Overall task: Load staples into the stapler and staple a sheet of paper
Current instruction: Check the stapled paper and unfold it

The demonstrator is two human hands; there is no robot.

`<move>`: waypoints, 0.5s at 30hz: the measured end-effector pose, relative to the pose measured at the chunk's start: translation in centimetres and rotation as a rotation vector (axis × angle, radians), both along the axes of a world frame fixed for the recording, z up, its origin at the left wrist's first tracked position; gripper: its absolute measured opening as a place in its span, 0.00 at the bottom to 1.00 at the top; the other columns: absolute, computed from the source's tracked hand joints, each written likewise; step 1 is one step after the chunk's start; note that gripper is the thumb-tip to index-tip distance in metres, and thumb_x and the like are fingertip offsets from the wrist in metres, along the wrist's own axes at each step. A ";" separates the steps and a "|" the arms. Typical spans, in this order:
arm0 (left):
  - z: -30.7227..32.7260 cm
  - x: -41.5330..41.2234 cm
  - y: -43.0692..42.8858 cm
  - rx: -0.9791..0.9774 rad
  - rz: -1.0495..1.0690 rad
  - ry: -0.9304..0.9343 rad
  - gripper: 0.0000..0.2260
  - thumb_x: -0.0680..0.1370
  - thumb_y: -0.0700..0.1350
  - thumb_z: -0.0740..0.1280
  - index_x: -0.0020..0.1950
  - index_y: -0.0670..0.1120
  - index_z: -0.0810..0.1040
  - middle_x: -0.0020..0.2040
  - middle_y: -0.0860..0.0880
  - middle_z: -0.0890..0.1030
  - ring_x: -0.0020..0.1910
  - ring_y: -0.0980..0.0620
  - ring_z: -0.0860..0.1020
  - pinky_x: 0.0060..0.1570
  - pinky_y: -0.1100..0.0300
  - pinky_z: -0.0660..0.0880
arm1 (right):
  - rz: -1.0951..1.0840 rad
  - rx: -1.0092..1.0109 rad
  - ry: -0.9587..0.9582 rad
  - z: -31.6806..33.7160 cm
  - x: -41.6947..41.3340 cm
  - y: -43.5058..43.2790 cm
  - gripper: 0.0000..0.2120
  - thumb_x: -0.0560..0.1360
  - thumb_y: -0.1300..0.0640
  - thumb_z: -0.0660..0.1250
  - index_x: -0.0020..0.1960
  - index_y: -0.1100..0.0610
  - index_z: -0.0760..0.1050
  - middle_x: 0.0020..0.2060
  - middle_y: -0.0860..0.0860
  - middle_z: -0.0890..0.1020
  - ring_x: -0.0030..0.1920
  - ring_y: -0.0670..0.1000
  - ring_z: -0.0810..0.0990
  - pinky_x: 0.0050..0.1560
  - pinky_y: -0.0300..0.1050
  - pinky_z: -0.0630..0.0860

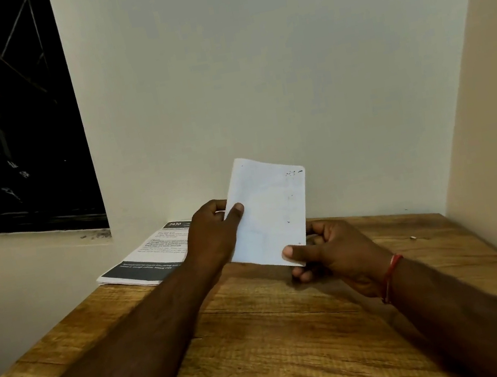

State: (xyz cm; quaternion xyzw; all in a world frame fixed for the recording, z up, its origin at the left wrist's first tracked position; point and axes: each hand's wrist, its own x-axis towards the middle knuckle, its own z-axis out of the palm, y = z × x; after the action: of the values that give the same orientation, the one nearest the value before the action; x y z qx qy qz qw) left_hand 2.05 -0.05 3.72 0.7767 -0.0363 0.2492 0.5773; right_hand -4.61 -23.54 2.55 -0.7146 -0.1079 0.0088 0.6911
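A folded white sheet of paper (269, 211) is held up off the wooden table (265, 333), tilted toward me. My left hand (214, 230) pinches its left edge, thumb on the front face. My right hand (327, 254) grips its lower right corner, thumb on the front and fingers curled behind. Small dark marks show near the sheet's top right corner. No stapler or staples can be seen; my right hand's fingers hide whatever lies behind the paper.
A stack of printed leaflets (150, 257) lies at the table's back left corner, by the wall. A tiny pale scrap (412, 238) sits on the table at the right. Walls close in behind and to the right; a dark window (4, 114) is at the left.
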 end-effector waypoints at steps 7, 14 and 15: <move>0.5 1.8 4.1 0.173 0.082 0.004 0.09 0.88 0.47 0.69 0.66 0.47 0.85 0.57 0.47 0.89 0.56 0.44 0.87 0.50 0.56 0.80 | -0.101 -0.038 -0.068 -0.1 0.6 -0.5 0.15 0.78 0.52 0.82 0.59 0.59 0.85 0.46 0.61 0.91 0.37 0.55 0.88 0.33 0.45 0.83; -0.1 3.6 8.8 0.419 0.232 0.242 0.15 0.87 0.46 0.70 0.73 0.45 0.85 0.74 0.42 0.84 0.73 0.38 0.80 0.75 0.48 0.75 | -0.386 -0.437 -0.324 -0.8 1.7 -1.7 0.09 0.75 0.46 0.83 0.51 0.44 0.87 0.41 0.43 0.89 0.43 0.38 0.86 0.43 0.37 0.79; -0.3 3.6 9.0 0.441 0.238 0.268 0.15 0.87 0.47 0.71 0.73 0.45 0.85 0.73 0.42 0.84 0.73 0.39 0.80 0.74 0.48 0.76 | -0.409 -0.493 -0.346 -0.9 1.8 -1.8 0.10 0.74 0.44 0.84 0.51 0.43 0.86 0.41 0.43 0.88 0.43 0.38 0.84 0.43 0.37 0.76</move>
State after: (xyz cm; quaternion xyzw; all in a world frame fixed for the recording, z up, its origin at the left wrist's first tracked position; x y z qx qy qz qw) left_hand 5.64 8.91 3.41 0.9084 0.0783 0.1963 0.3607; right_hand -2.79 -25.36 1.64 -0.8576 -0.0728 -0.2247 0.4569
